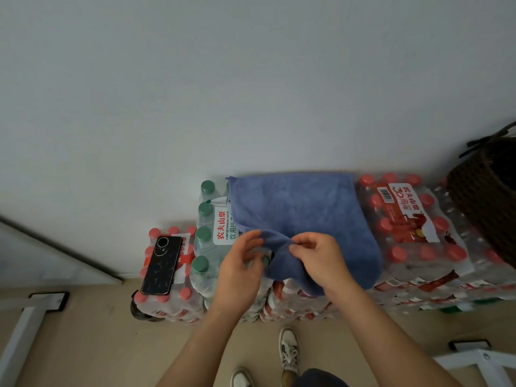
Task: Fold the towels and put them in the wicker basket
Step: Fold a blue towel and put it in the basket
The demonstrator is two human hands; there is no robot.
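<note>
Atop the bottle packs [413,219], serving as a worktop, the blue towel [301,208] is spread flat, presumably for folding; its near-left corner is lifted and pinched in the grip of the right hand [315,258]; the left hand [240,263], fingers curled, is held at 9 o'clock of that corner, whether it has hold cannot be told; the wicker basket [485,202] stands at the towel's 3 o'clock, seemingly handy for stowing.

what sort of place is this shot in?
Probably a storeroom or office corner: shrink-wrapped water-bottle packs stacked on the floor against a bare wall serve as table for the blue towel; white metal legs stand nearby.
</note>
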